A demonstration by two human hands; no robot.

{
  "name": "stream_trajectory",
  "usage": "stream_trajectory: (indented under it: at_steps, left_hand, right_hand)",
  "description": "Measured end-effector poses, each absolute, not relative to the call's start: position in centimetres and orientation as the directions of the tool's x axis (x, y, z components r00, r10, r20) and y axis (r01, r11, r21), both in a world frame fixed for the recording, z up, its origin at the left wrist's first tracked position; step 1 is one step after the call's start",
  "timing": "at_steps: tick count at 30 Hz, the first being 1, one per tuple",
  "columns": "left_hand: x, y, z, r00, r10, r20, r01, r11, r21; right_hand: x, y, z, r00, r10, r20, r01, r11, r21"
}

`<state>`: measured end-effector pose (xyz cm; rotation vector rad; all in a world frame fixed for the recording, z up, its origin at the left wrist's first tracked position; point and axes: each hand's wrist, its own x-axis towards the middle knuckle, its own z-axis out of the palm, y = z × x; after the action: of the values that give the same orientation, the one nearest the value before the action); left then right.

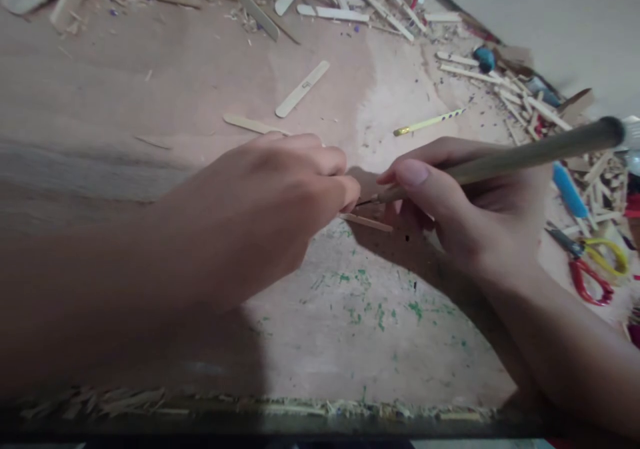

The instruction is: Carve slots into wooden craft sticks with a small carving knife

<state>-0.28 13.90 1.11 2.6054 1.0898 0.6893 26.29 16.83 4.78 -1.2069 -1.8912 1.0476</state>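
My right hand [450, 202] grips a long wooden-handled tool [530, 154] like a pencil. Its thin dark tip points left and meets the fingertips of my left hand [295, 189]. Those left fingers are curled and pressed together low over the board; whatever they pinch is hidden. Just below the tip, a narrow strip of wood [369, 222] shows beside the left fingertips; I cannot tell whether they hold it. A craft stick [250, 124] runs partly behind my left knuckles. Farther back lies another craft stick [303, 89] with a small mark drawn on it.
A short yellow pencil [427, 122] lies beyond my right hand. Scissors [590, 262] with red and yellow handles rest at right, near a blue-handled item [570, 189]. Piled sticks and scraps [333, 14] line the back and right. Green specks mark the wooden board [380, 342].
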Motion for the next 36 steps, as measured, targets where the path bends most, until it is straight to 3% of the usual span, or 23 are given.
stream_trajectory:
  at_steps: [10, 15, 21, 36]
  left_hand:
    - [-0.7, 14.0, 1.2, 0.634, 0.698, 0.335, 0.575, -0.714, 0.399]
    - [-0.3, 14.1, 1.3, 0.653, 0.713, 0.255, 0.595, -0.692, 0.409]
    - [-0.8, 13.9, 1.0, 0.625, 0.711, 0.322, 0.572, -0.698, 0.431]
    - [-0.8, 13.9, 1.0, 0.634, 0.715, 0.294, 0.568, -0.689, 0.451]
  right_hand:
    - [27.3, 17.7, 6.7, -0.446, 0.887, -0.118, 0.386, 0.071, -0.92]
    - [27.2, 17.3, 6.0, -0.445, 0.894, 0.048, 0.404, 0.248, -0.88]
    - [27.6, 16.9, 5.8, -0.601, 0.781, 0.169, 0.447, 0.504, -0.739]
    - [27.7, 17.1, 6.3, -0.691, 0.71, 0.132, 0.46, 0.573, -0.678]
